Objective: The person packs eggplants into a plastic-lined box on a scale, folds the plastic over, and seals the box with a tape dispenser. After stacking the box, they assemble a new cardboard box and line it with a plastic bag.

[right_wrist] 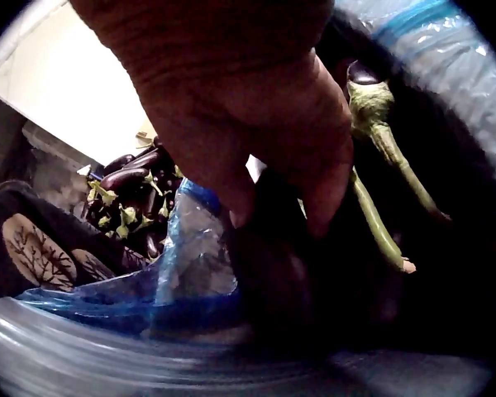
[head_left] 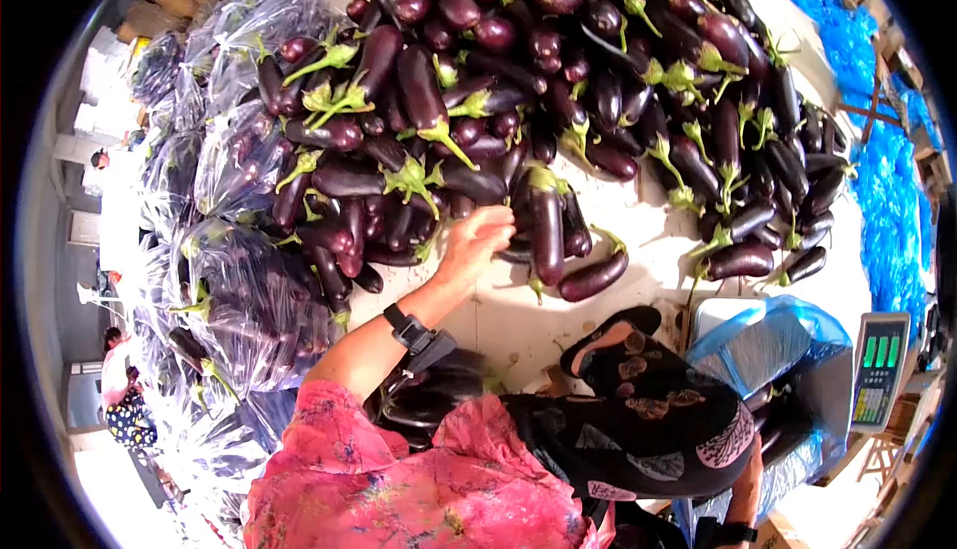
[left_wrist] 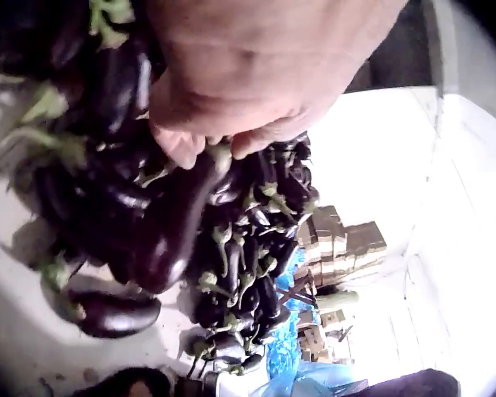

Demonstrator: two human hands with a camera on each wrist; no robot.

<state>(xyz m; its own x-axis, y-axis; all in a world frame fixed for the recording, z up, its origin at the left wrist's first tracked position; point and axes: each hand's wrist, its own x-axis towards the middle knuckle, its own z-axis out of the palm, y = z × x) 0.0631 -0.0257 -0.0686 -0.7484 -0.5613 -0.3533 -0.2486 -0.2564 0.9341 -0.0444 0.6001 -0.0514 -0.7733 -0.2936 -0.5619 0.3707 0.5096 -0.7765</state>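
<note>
My left hand [head_left: 480,240] is at the near edge of a big heap of eggplants [head_left: 424,91]. In the left wrist view its thumb and fingers pinch an eggplant [left_wrist: 172,236] by the green stem end, the dark body hanging below. A single eggplant [head_left: 595,275] lies on the pale floor beside it. My right hand [right_wrist: 256,124] reaches down into a blue plastic bag [right_wrist: 202,273], its fingertips over dark shapes in deep shadow. Whether they grip one I cannot tell. Right beside these fingers is an eggplant with a long green stem [right_wrist: 388,153].
Clear plastic bags [head_left: 239,290] packed with eggplants line the left side. At the right, a scale display [head_left: 879,365] stands by the bag, with blue plastic sheeting [head_left: 887,200] beyond. A sandaled foot [head_left: 608,340] is near the heap. Cardboard boxes [left_wrist: 343,244] are stacked farther off.
</note>
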